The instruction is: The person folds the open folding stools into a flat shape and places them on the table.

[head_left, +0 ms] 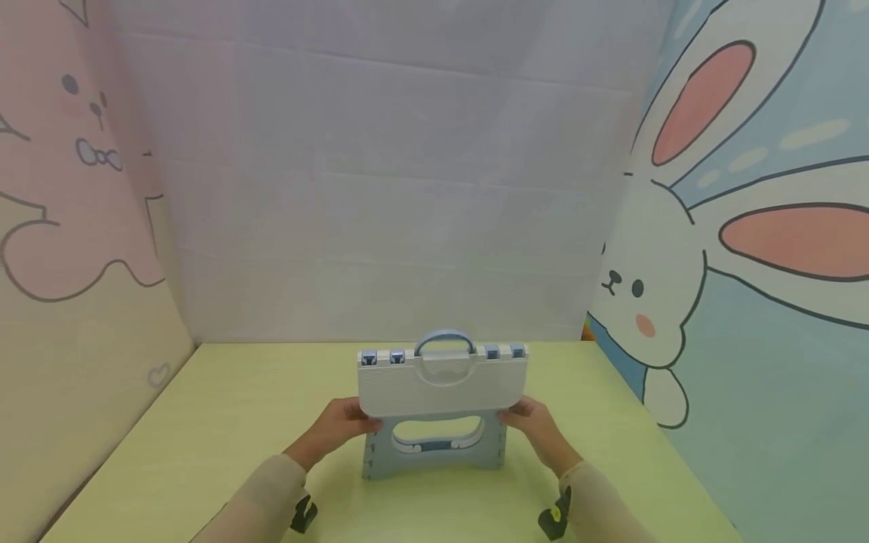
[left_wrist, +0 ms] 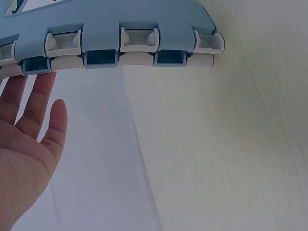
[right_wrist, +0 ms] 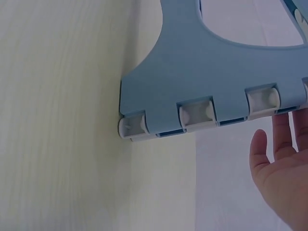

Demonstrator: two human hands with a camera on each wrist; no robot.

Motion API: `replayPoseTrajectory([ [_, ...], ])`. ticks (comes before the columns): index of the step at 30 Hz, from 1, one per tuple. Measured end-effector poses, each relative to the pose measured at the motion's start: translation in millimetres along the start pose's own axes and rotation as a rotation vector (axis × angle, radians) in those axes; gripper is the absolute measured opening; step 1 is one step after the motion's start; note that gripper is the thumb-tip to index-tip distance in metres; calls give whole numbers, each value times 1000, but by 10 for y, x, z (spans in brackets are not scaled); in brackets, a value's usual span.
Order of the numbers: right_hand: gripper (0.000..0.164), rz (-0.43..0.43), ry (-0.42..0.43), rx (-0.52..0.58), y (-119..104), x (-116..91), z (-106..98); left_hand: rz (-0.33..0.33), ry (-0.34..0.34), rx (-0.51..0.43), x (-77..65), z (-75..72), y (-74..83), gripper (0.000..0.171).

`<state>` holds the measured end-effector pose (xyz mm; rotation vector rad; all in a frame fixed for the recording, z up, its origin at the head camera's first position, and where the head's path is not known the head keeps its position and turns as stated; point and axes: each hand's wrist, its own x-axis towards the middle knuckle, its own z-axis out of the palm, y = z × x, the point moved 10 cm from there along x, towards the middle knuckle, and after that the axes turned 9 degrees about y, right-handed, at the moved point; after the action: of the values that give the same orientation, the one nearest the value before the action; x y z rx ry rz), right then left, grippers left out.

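A folding step stool (head_left: pixel 443 392) stands upright in the middle of the table, with a white top panel, a blue carry handle on its upper edge and light-blue legs around an oval opening. My left hand (head_left: pixel 346 420) grips its left side just below the white panel. On the opposite side my right hand (head_left: pixel 529 421) holds the stool at the same height. Hinged blue-and-white edges of the stool (left_wrist: pixel 101 41) show close up in the left wrist view, fingertips right at them. In the right wrist view the blue leg (right_wrist: pixel 192 72) fills the upper part.
The pale yellow tabletop (head_left: pixel 271 377) stretches out around the stool. Behind it hangs a creased white sheet (head_left: pixel 407 188). Side walls carry cartoon prints, a pink animal (head_left: pixel 81 166) on the left and a white rabbit (head_left: pixel 658 279) on the right.
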<state>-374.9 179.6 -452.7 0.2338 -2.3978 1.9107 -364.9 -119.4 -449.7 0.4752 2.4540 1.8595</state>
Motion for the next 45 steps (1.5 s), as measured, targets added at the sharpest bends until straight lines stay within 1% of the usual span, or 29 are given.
replayPoseTrajectory([
  [7,39,-53,6,-49,-85,-31,-36,59,13,48,-42,37,101,39],
  [10,37,-49,6,-60,-114,-51,-41,85,22,60,-68,34,142,37],
  [14,36,-45,-10,-55,-144,-75,-34,93,37,48,-105,30,171,36],
  [21,35,-41,-14,-46,-151,-89,-44,80,48,12,-183,45,220,34],
  [28,37,-39,-32,-67,-170,-137,-40,61,45,19,-240,61,230,38],
  [32,37,-34,-45,-84,-171,-165,-29,59,43,27,-262,60,242,37],
  [36,38,-27,-46,-90,-153,-178,-21,46,45,19,-253,59,205,35],
  [45,38,1,-26,-138,-81,-199,3,0,57,23,-252,51,59,35],
])
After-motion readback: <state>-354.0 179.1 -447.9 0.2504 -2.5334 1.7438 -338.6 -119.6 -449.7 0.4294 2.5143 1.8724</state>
